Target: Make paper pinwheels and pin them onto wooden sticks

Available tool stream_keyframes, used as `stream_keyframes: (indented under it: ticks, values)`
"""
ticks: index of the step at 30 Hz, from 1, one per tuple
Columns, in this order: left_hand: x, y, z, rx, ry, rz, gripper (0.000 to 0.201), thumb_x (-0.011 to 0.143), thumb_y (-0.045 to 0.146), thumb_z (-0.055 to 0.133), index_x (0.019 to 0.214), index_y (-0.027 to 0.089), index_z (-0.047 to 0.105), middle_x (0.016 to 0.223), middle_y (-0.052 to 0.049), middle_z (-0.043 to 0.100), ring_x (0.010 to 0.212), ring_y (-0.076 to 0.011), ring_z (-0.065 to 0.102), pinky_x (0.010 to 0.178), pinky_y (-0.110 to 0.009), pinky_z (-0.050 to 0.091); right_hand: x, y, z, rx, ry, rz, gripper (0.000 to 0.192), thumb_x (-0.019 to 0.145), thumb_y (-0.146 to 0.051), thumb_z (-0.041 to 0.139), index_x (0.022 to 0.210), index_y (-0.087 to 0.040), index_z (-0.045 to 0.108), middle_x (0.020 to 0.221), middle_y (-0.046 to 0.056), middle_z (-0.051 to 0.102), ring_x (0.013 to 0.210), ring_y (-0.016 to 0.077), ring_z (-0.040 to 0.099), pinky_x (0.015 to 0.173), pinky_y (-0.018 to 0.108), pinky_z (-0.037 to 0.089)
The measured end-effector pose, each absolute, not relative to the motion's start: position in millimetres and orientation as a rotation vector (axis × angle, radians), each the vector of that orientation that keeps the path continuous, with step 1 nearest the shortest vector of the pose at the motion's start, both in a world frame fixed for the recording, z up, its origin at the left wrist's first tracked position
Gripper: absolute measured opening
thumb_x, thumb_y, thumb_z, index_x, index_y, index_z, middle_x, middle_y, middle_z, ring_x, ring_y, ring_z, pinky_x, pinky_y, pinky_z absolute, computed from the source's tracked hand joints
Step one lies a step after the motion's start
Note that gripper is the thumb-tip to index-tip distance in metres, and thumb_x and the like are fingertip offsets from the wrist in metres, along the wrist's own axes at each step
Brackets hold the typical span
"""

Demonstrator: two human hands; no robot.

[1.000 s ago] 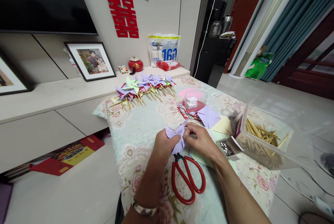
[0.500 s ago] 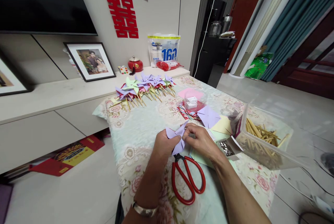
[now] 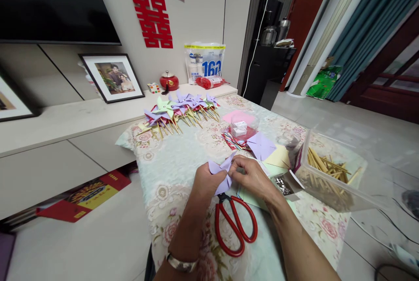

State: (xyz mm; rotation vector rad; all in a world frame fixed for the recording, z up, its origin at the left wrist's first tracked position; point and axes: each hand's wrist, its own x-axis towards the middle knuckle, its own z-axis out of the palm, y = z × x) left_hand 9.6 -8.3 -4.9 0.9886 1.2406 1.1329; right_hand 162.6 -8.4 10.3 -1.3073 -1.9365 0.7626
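Note:
A purple paper pinwheel [image 3: 223,184] is pinched between both hands over the table, its blades partly folded in. My left hand [image 3: 207,181] grips its left side, thumb on top near the centre. The fingertips of my right hand [image 3: 250,175] close on its right side by the middle; whether a pin is between them is hidden. Right below the paper lie red-handled scissors [image 3: 236,226], blades partly under it. Cut purple squares [image 3: 261,145] and a yellow sheet [image 3: 278,157] rest beyond my right hand, beside a small box of metal fasteners [image 3: 284,185].
Finished pinwheels [image 3: 181,108] on sticks lie in a row at the table's far left. A clear bin of wooden sticks [image 3: 327,172] stands at the right edge. A round clear container [image 3: 244,125] sits mid-table on the flowered tablecloth [image 3: 176,159]. Behind is a white cabinet [image 3: 65,117].
Almost nothing differs. Both hands keep their hold on the purple pinwheel, and the view has shifted very slightly.

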Motion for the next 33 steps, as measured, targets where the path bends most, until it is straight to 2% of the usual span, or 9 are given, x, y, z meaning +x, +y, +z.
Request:
stream_keyframes:
  ticks: [4,6,9,12,17,22,27,30,33]
  values:
    - [9.3,-7.7,-7.6,0.942,1.205,1.131,0.013,0.056,0.019,0.071,0.068,0.015,0.067,0.054,0.003,0.062,0.049,-0.0120,0.052,0.048,-0.022,0.040,164.4,-8.3,11.4,-1.284,-1.911,0.767,0.010,0.077,-0.011,0.058,0.070,-0.018,0.061,0.077,0.000,0.064,0.076,0.0167,0.058,0.071,0.027,0.041]
    - [9.1,-6.8,-10.9,0.889,1.151,1.133,0.014,0.056,0.020,0.072,0.068,0.015,0.066,0.052,0.004,0.059,0.047,-0.0106,0.050,0.047,-0.021,0.038,167.9,-10.1,14.2,-1.248,-1.814,0.736,0.004,0.081,-0.018,0.062,0.079,-0.018,0.065,0.088,0.002,0.068,0.083,0.0181,0.062,0.078,0.030,0.045]
    - [9.2,-5.5,-14.5,0.804,1.068,1.137,0.015,0.055,0.021,0.074,0.064,0.015,0.063,0.048,0.006,0.054,0.044,-0.0091,0.046,0.045,-0.021,0.035,177.9,-19.1,21.6,-1.231,-1.560,0.675,0.015,0.086,-0.029,0.065,0.097,-0.019,0.067,0.104,0.006,0.071,0.092,0.0200,0.066,0.085,0.033,0.049]
    - [9.6,-6.0,-12.7,0.703,0.981,1.123,0.020,0.054,0.022,0.076,0.067,0.015,0.064,0.054,0.003,0.060,0.049,-0.0114,0.053,0.051,-0.023,0.042,194.8,-36.3,30.5,-1.264,-1.391,0.585,0.022,0.088,-0.036,0.065,0.103,-0.021,0.068,0.101,0.006,0.073,0.089,0.0202,0.068,0.082,0.033,0.051]
    - [11.2,-9.4,-5.4,0.638,0.886,1.103,0.023,0.054,0.019,0.079,0.071,0.016,0.063,0.062,0.001,0.065,0.056,-0.0135,0.060,0.056,-0.023,0.048,234.6,-69.3,43.6,-1.462,-1.369,0.402,0.022,0.089,-0.041,0.064,0.096,-0.021,0.070,0.086,0.004,0.073,0.076,0.0195,0.067,0.070,0.030,0.051]
    - [13.5,-9.7,-8.3,0.630,0.882,1.081,0.020,0.059,0.017,0.077,0.075,0.015,0.065,0.067,-0.001,0.068,0.059,-0.0140,0.063,0.060,-0.023,0.051,266.9,-90.4,54.4,-1.702,-1.652,0.250,0.021,0.093,-0.031,0.055,0.082,-0.020,0.068,0.074,0.003,0.069,0.066,0.0181,0.061,0.062,0.028,0.044]
    - [16.2,-9.9,-9.9,0.634,0.898,1.076,0.020,0.058,0.014,0.077,0.073,0.015,0.064,0.068,-0.001,0.069,0.061,-0.0139,0.064,0.061,-0.022,0.052,266.1,-96.7,58.8,-1.955,-2.041,0.100,0.024,0.092,-0.017,0.051,0.072,-0.020,0.065,0.073,0.003,0.068,0.069,0.0179,0.062,0.062,0.027,0.038]
    - [16.8,-10.8,-9.4,0.621,0.901,1.083,0.021,0.057,0.014,0.078,0.072,0.016,0.063,0.065,0.000,0.068,0.060,-0.0133,0.064,0.059,-0.021,0.051,253.5,-92.9,59.2,-2.211,-2.280,0.010,0.024,0.089,-0.010,0.050,0.075,-0.019,0.067,0.077,0.007,0.071,0.072,0.0206,0.066,0.059,0.027,0.036]
    - [16.4,-11.6,-9.1,0.620,0.897,1.086,0.021,0.057,0.014,0.079,0.070,0.016,0.062,0.064,0.001,0.067,0.060,-0.0126,0.063,0.059,-0.020,0.051,242.3,-83.8,55.9,-2.351,-2.404,0.002,0.025,0.084,0.000,0.050,0.087,-0.014,0.071,0.088,0.013,0.074,0.081,0.0248,0.071,0.062,0.027,0.041]
